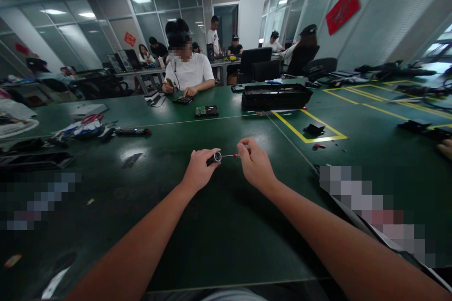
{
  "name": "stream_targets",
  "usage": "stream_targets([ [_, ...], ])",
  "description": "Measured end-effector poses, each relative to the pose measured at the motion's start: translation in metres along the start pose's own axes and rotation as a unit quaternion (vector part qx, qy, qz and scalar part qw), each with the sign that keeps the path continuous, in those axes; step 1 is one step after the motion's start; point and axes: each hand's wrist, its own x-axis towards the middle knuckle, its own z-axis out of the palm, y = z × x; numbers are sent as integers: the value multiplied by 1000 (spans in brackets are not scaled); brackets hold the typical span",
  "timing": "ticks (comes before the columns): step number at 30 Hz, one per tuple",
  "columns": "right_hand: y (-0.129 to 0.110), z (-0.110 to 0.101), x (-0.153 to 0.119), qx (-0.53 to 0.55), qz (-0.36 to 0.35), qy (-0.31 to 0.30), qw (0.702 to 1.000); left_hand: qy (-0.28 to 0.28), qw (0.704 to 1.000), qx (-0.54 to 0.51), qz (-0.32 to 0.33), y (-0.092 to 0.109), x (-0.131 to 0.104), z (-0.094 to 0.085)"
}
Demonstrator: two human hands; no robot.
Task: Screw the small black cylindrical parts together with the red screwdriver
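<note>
My left hand (198, 169) is closed around a small black cylinder with a silver ring (217, 156) at its open end, which faces me. Opposite it, my right hand (257, 164) pinches a thin screwdriver (236, 155) with a red handle. The screwdriver's metal shaft points left, and its tip reaches the side of the cylinder; whether it sits in a screw is too small to tell. Both hands are just above the green table (219, 225). Most of the cylinder is hidden by my left fingers.
Ahead are a green circuit board unit (206, 111) and a long black housing (276, 97). A black part (314, 130) lies inside yellow tape at the right. To the left are a dark tube-shaped tool (133, 131) and cluttered tools. A co-worker (190, 70) sits across the table.
</note>
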Motion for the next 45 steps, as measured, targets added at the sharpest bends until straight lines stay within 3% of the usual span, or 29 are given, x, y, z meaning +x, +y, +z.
stream_targets([
  [5,4,4,1,45,-34,19,998,-3,1000,8,1,-2,1,-2],
  [11,3,2,2,26,-7,34,999,-48,999,14,1,3,0,2],
  [14,8,3,4,68,4,51,996,-47,999,9,-10,4,0,2],
  [18,23,10,11,174,55,71,981,-24,1000,-5,3,3,1,-1],
  [22,39,14,19,276,164,92,943,-32,998,-13,55,1,1,-6],
  [26,40,10,20,217,162,151,951,-45,998,6,34,-2,2,-7],
  [33,20,7,11,160,72,96,980,-45,999,-1,31,0,0,-2],
  [45,15,5,10,129,90,104,982,-35,999,-24,15,4,0,-4],
])
